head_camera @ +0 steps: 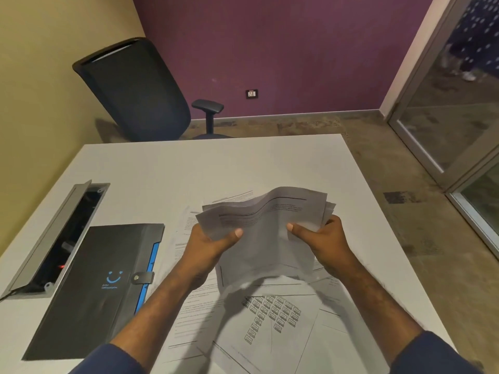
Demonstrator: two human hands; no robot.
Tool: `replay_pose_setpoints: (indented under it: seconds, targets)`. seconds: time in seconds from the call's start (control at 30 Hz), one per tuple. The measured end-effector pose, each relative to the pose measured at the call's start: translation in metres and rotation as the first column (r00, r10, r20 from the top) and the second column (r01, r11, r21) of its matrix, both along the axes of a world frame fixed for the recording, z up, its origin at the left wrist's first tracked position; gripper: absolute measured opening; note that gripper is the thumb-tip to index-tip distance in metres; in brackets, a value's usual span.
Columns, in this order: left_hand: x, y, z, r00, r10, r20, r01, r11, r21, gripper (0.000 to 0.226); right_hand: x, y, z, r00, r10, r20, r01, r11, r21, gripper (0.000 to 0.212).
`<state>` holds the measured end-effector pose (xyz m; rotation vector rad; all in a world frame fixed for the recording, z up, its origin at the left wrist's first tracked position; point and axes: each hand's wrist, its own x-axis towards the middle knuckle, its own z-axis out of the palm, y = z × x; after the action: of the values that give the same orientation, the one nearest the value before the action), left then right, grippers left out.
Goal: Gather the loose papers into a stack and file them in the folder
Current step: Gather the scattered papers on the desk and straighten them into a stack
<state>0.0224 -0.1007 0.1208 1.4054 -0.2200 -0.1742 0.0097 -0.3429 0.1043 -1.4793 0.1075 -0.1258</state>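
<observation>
The left hand (209, 245) and right hand (321, 236) each grip a side of the bundle of white printed papers (266, 225), right of the closed black plastic folder (100, 287).

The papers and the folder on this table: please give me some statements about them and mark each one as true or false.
1. Both hands hold one bundle of papers above the table. True: the left hand and the right hand each pinch it with the thumb on top.
2. All papers are already gathered. False: loose sheets lie on the table under the arms.
3. The black folder lies to the left of the papers. True.
4. The folder is open. False: its snap strap is fastened and the cover is closed.
5. The held bundle is flat and neat. False: it bends and its edges are uneven.
</observation>
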Motion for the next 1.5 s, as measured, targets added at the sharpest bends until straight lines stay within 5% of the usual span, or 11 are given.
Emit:
replay_pose_setpoints:
  seconds: [0.2, 0.4, 0.6, 0.73, 0.87, 1.0, 1.2, 1.4, 1.5]
  targets:
    - [0.0, 0.007, -0.013, 0.998, 0.068, 0.015, -0.068, 0.998, -0.018, 0.044, -0.011, 0.004, -0.007, 0.997, -0.029, 0.065, 0.029, 1.0, -0.002, 0.029]
    - [-0.01, 0.013, -0.062, 0.974, 0.035, -0.222, -0.024, 0.998, 0.053, 0.043, -0.027, 0.006, -0.053, 0.991, 0.017, -0.136, -0.019, 1.0, -0.013, 0.035]
    - [-0.021, 0.01, -0.087, 0.957, 0.169, -0.235, -0.152, 0.985, 0.087, 0.039, -0.033, 0.007, -0.069, 0.983, 0.017, -0.184, -0.022, 0.999, -0.023, 0.032]
    - [-0.022, 0.015, -0.09, 0.966, 0.089, -0.242, -0.092, 0.996, 0.001, 0.047, -0.035, 0.008, -0.074, 0.973, 0.004, -0.23, 0.01, 0.998, 0.06, 0.022]
    - [-0.031, 0.015, -0.103, 0.955, 0.089, -0.284, -0.054, 0.99, 0.13, 0.043, -0.046, 0.016, -0.091, 0.938, 0.076, -0.339, -0.061, 0.997, 0.054, 0.017]
    - [-0.035, 0.013, -0.106, 0.953, 0.156, -0.26, -0.115, 0.979, 0.166, 0.039, -0.044, 0.02, -0.091, 0.972, 0.02, -0.235, -0.033, 0.998, -0.049, 0.019]
    - [-0.038, 0.008, -0.11, 0.922, 0.29, -0.256, -0.194, 0.92, 0.341, 0.006, -0.05, 0.023, -0.106, 0.963, 0.038, -0.266, -0.065, 0.994, -0.093, 0.022]
    - [-0.02, 0.025, -0.114, 0.883, 0.407, -0.235, -0.247, 0.828, 0.504, 0.022, -0.042, 0.021, -0.106, 0.948, 0.19, -0.254, -0.206, 0.978, -0.036, 0.019]
    - [-0.006, 0.056, -0.115, 0.855, 0.465, -0.23, -0.265, 0.773, 0.577, 0.016, -0.043, 0.015, -0.116, 0.945, 0.103, -0.312, -0.148, 0.981, -0.123, 0.025]
